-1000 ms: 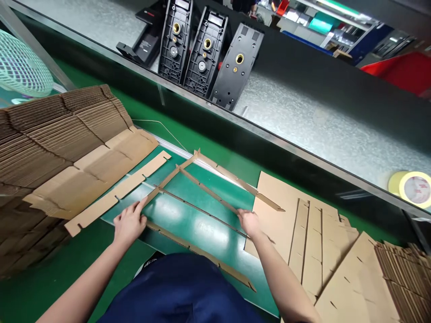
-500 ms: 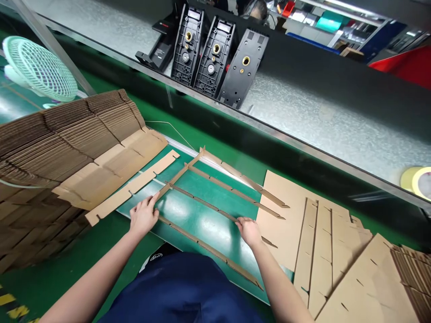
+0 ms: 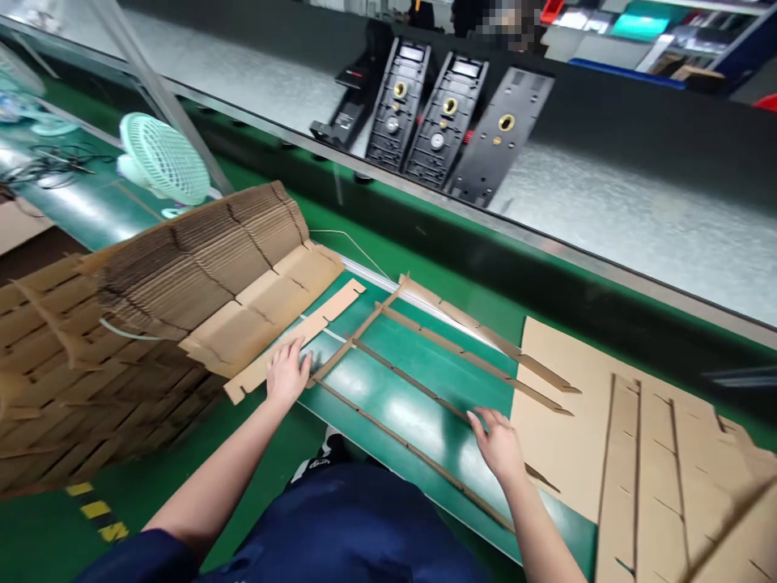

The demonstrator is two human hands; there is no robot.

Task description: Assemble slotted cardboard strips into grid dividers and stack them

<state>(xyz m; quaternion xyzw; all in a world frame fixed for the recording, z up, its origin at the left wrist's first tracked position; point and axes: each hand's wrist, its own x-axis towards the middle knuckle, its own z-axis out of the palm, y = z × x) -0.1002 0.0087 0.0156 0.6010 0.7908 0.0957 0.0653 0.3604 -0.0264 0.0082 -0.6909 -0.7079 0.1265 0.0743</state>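
Several slotted cardboard divider strips [image 3: 425, 385] stand on edge on the green work mat [image 3: 394, 421], slotted into one cross strip at their left ends. My left hand [image 3: 286, 374] rests with fingers stretched out on a flat notched cardboard strip [image 3: 297, 336], right beside the cross strip's near end. My right hand [image 3: 501, 444] lies open, fingers spread, against the right part of a middle divider strip. Neither hand grips anything.
A tall stack of folded cardboard [image 3: 121, 324] fills the left. Flat slotted cardboard sheets [image 3: 637, 453] lie on the right. Behind runs a conveyor [image 3: 607, 219] with black plastic housings [image 3: 449, 121]. A small green fan [image 3: 163, 158] stands at the far left.
My left hand slid left from the cross strip's end onto the flat notched strip. My right hand opened and moved slightly right along the divider. The camera turned left.
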